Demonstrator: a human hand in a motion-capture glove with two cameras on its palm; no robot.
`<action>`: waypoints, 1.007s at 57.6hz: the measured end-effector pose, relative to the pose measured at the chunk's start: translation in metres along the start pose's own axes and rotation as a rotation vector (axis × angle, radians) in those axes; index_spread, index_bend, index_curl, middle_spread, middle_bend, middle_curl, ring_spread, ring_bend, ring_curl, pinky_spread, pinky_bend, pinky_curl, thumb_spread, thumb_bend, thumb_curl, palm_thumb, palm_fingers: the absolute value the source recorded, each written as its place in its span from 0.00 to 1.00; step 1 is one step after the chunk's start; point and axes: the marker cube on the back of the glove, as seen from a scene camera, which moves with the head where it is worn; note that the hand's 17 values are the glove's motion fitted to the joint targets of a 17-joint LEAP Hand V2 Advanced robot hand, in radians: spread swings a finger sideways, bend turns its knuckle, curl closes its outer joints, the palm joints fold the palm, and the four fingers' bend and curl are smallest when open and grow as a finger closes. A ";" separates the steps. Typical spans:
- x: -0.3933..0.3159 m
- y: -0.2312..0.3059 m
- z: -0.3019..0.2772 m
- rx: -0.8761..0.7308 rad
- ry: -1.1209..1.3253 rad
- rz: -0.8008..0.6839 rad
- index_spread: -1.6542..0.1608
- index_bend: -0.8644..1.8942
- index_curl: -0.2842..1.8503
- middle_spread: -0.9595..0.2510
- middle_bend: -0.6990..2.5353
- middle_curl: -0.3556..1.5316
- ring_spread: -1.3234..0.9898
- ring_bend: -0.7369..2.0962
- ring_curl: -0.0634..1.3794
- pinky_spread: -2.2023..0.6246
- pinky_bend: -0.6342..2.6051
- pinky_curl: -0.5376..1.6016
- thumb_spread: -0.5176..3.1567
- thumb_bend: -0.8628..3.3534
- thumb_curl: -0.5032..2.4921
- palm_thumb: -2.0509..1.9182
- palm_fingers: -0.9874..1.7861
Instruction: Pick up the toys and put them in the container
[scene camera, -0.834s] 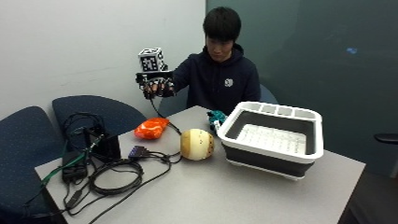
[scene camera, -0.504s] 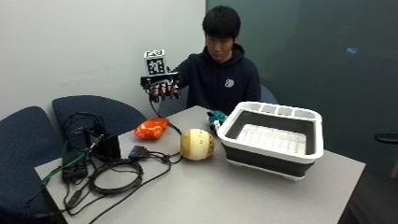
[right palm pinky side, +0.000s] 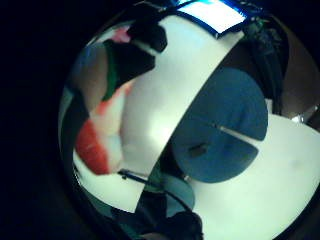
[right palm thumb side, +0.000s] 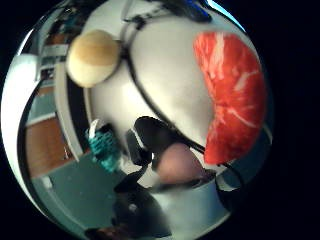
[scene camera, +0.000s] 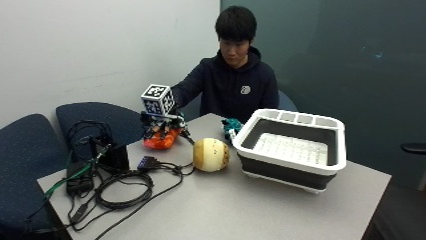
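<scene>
A red-orange plush toy lies at the table's far left side. My gloved right hand hovers directly over it, fingers spread downward, holding nothing. In the thumb side palm view the red toy lies just past a fingertip, and it also shows in the little finger side view. A round cream toy sits mid-table. A teal toy lies by the far corner of the white and dark container, which holds no toys.
Black cables and small boxes cover the table's left part, one cable reaching to the cream toy. Blue chairs stand behind the table's left edge. The person sits at the far side.
My hand has come down from chest height to just above the red-orange toy. The toys and the container have not moved.
</scene>
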 end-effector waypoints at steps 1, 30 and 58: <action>0.003 0.000 0.007 -0.004 0.021 -0.007 0.77 0.33 0.21 0.78 0.24 0.29 0.58 0.42 0.17 0.76 0.60 0.42 0.47 0.19 0.23 0.50 0.25; -0.085 0.076 -0.123 0.277 -0.185 -0.622 0.74 0.52 0.27 0.68 0.41 0.40 0.42 0.66 0.35 0.64 0.54 0.41 0.43 0.29 0.37 0.71 0.70; -0.380 0.076 -0.123 0.225 -0.469 -0.864 0.72 0.56 0.40 0.61 0.46 0.53 0.37 0.69 0.48 0.63 0.58 0.47 0.29 0.28 0.47 0.70 0.56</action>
